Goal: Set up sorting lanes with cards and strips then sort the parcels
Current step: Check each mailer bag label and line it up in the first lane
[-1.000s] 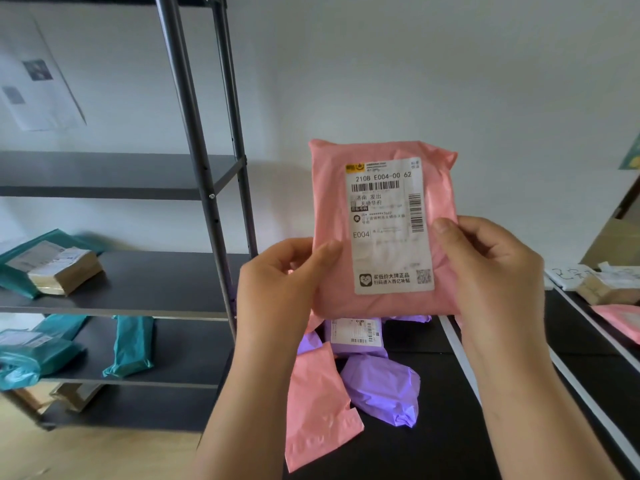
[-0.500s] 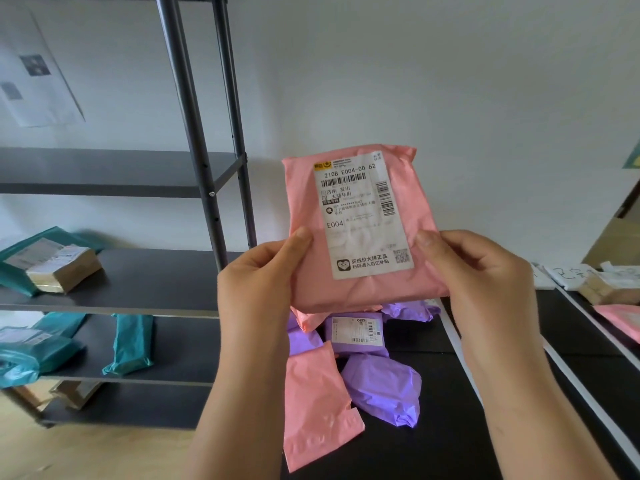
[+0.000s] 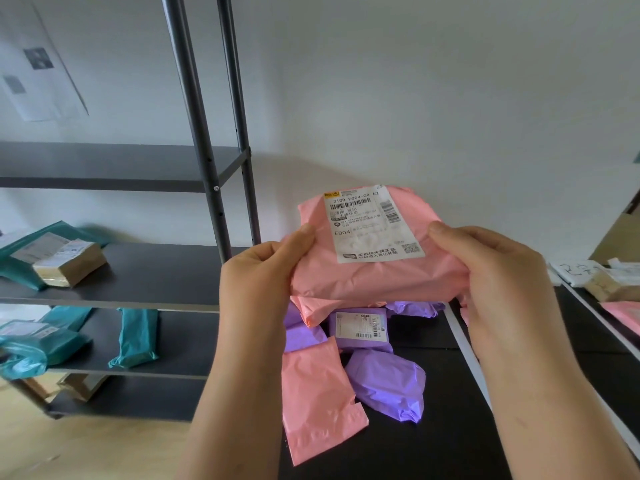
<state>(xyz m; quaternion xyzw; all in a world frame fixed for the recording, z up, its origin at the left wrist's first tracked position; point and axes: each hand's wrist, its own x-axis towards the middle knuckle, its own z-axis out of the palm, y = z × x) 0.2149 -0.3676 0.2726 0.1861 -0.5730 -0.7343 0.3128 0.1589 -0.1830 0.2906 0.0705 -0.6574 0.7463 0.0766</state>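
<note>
I hold a pink parcel (image 3: pixel 367 278) with a white shipping label reading E004, tilted back above the black table (image 3: pixel 433 445). My left hand (image 3: pixel 263 282) grips its left edge and my right hand (image 3: pixel 498 282) grips its right edge, thumbs on top. Beneath it on the table lie another pink parcel (image 3: pixel 315 396), a labelled purple parcel (image 3: pixel 360 329) and a crumpled purple parcel (image 3: pixel 388 386). A white strip (image 3: pixel 467 358) runs along the table to the right of the pile. A handwritten white card (image 3: pixel 571 271) lies at the table's far right.
A grey metal shelf rack (image 3: pixel 204 140) stands to the left, holding teal parcels (image 3: pixel 136 337) and a brown box (image 3: pixel 69 265). More parcels, a brown box (image 3: pixel 609 285) and a pink one (image 3: pixel 623 317), sit in the lane at far right. A second white strip (image 3: pixel 602 323) borders it.
Both hands have lowered the pink parcel and tipped its top away, so the label now faces more upward. The parcels on the table have not moved.
</note>
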